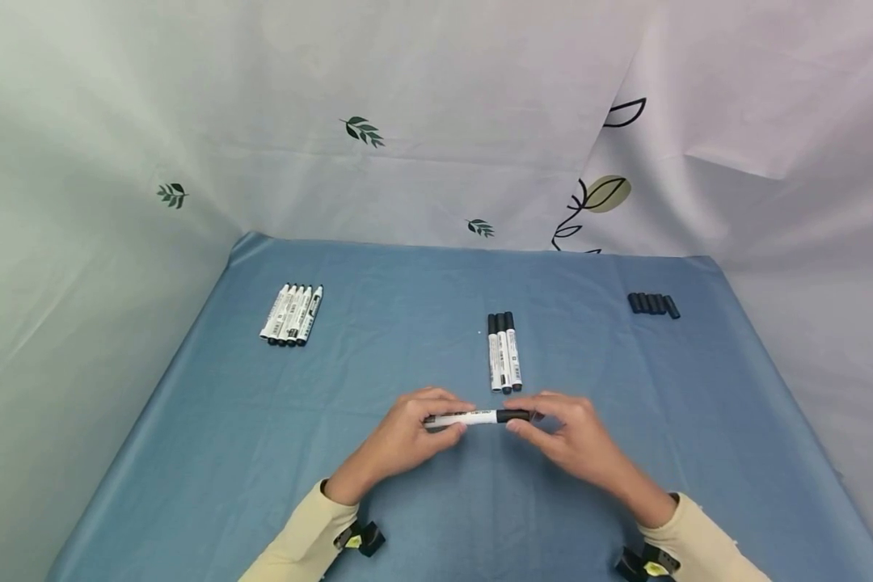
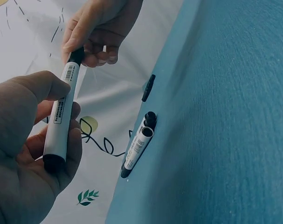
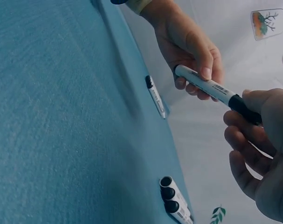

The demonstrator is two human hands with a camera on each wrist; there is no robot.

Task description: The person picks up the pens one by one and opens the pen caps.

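Observation:
A white marker with a black cap [image 1: 513,415] is held level between both hands, close over the blue cloth. My left hand [image 1: 410,432] grips the white barrel [image 2: 62,109] near its black end plug, thumb on one side and curled fingers on the other. From the right, my right hand [image 1: 573,434] pinches the cap between thumb and fingertips; the right wrist view shows its other fingers loosely curled below. The cap sits against the barrel. Just beyond the hands, three capped markers [image 1: 503,354] lie side by side, caps pointing away.
At the far left of the blue-covered table [image 1: 407,299] lies a row of several uncapped white markers [image 1: 291,315]. Several loose black caps [image 1: 653,305] are lined up at the far right. A pale curtain [image 1: 422,186] with leaf prints hangs behind the table and along its sides.

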